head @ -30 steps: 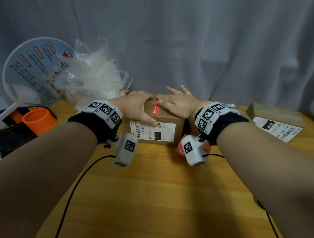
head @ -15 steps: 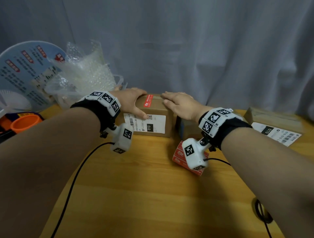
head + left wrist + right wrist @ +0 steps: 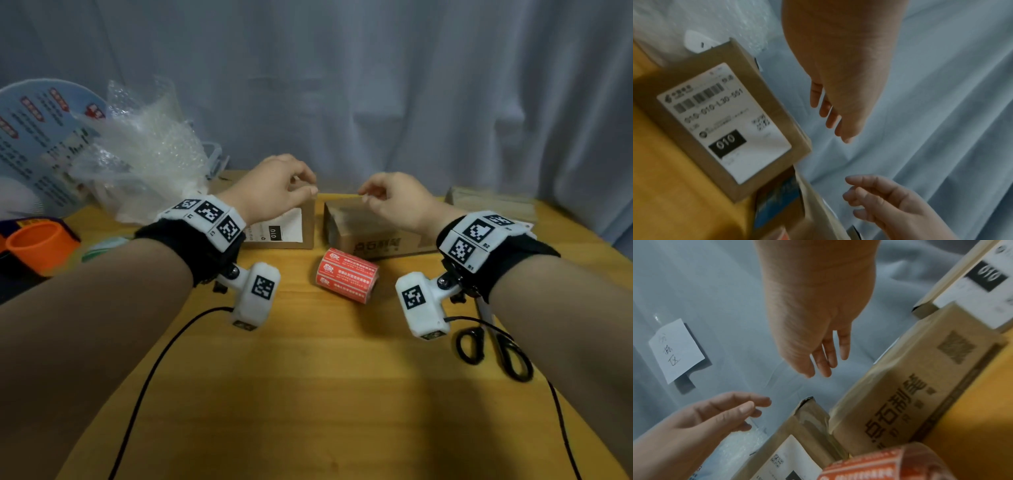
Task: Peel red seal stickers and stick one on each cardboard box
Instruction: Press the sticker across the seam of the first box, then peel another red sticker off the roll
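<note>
A cardboard box with a white "010" label [image 3: 284,230] stands at the back of the table; my left hand [image 3: 305,183] hovers over it and hides its top. The hand's fingers are loosely curled and hold nothing, as the left wrist view shows of my left hand [image 3: 838,123] beside the labelled box [image 3: 723,123]. My right hand [image 3: 371,195] hovers, relaxed and empty, over a second, printed box [image 3: 373,236], also seen in the right wrist view [image 3: 910,394]. A red sticker roll [image 3: 346,279] lies on its side in front of the boxes.
A third box [image 3: 489,202] sits at the back right. Black scissors [image 3: 493,346] lie under my right forearm. Bubble wrap [image 3: 144,154], a round fan [image 3: 34,137] and an orange ring [image 3: 37,243] crowd the left. A grey curtain [image 3: 411,85] closes the back.
Both hands have lifted off the labelled box's top and drawn apart. They were pressing flat on it; now their fingers hang relaxed. The sticker roll is uncovered.
</note>
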The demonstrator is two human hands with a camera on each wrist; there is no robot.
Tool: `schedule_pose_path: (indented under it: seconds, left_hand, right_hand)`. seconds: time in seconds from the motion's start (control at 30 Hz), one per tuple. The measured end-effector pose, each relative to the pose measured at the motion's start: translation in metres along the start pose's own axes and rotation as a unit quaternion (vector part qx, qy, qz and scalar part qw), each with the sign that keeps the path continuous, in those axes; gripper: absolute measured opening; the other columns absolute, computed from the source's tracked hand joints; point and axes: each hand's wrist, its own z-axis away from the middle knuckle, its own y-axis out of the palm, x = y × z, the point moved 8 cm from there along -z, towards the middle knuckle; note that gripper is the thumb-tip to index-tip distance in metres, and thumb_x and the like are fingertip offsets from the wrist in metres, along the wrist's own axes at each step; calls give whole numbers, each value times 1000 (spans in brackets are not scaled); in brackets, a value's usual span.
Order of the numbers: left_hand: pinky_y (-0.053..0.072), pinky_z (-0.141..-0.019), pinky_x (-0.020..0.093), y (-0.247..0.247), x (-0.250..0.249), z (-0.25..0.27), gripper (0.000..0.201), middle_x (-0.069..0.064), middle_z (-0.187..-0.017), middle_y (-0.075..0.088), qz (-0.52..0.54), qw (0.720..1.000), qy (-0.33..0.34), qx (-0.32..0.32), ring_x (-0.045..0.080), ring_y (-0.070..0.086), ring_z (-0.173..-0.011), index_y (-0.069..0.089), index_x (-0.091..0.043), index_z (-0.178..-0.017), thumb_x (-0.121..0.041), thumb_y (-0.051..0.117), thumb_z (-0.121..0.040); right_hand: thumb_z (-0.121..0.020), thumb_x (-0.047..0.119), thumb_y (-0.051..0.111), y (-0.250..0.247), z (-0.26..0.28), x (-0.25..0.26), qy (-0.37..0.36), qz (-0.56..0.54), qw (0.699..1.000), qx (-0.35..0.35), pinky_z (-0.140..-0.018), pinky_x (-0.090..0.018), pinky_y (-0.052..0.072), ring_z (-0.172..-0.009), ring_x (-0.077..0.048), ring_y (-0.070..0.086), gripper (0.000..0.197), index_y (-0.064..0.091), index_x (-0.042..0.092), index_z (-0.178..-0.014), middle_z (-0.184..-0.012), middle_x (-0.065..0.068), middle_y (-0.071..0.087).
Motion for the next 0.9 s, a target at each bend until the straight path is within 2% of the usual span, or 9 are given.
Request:
schedule_pose_path:
  seconds: [0.1,0.2,0.27,0.33,0.43,0.5,0.6,0.77,0.9]
  left_hand:
    - [41,-70,23,21,-17,10,24,1,-94,64,20,1000,-8,20,16,59,-83,68,-12,-103,-30,56,-91]
    - [45,-70,27,44,-20,19,29,9,-98,70,22,998,-36,47,20,62,-85,68,-8,-102,-31,55,-92]
    - [45,-69,31,57,-18,24,34,12,-95,71,28,995,-74,65,22,62,-83,68,-6,-98,-36,53,-93]
    - [45,-69,31,72,-12,29,46,14,-93,70,25,988,-112,103,21,59,-78,69,-2,-97,-44,49,-93]
    - [44,-65,27,93,-6,39,60,17,-94,69,42,974,-149,163,22,59,-76,68,2,-98,-52,44,-92]
    - [46,-67,27,102,-2,44,58,17,-98,70,75,968,-164,174,22,60,-80,69,1,-99,-52,46,-91]
    - [52,-83,33,109,9,47,40,11,-101,70,166,955,-196,148,21,65,-92,66,-4,-100,-42,59,-88]
    - [48,-52,9,101,10,53,27,3,-88,65,336,913,-223,65,8,61,-74,58,-2,-109,-15,65,-87]
    - [52,-66,15,93,10,53,32,9,-98,67,383,902,-195,41,10,64,-79,56,-2,-117,-14,63,-88]
  right_hand:
    - [-89,22,57,0,22,-18,54,4,999,3,-73,-24,41,-86,-23,58,19,67,7,-97,-91,-11,66]
    - [-91,28,56,8,42,-35,117,6,993,34,-60,-25,42,-82,-22,58,24,66,7,-91,-84,-7,62]
    - [-91,34,54,19,53,-45,161,-27,984,64,-67,-28,49,-86,-26,61,29,64,7,-87,-86,-9,63]
    - [-89,45,54,37,63,-51,199,-70,971,116,-76,-36,55,-92,-29,63,44,63,3,-97,-94,-13,65]
    - [-82,58,55,59,76,-46,215,-92,954,186,-73,-32,56,-96,-24,63,67,57,3,-120,-113,-12,62]
    - [-82,54,59,70,80,-38,201,-110,951,206,-72,-29,57,-97,-21,62,64,54,7,-126,-116,-8,60]
    - [-84,36,66,80,80,-29,182,-121,956,194,-76,-30,57,-95,-19,61,52,52,9,-126,-115,-8,61]
    - [-79,22,73,86,72,-17,136,-138,970,148,-88,-34,54,-105,-22,61,58,46,11,-128,-121,-8,61]
    - [-75,14,76,88,68,-15,126,-188,967,119,-91,-35,53,-110,-21,58,72,36,12,-136,-127,-7,57]
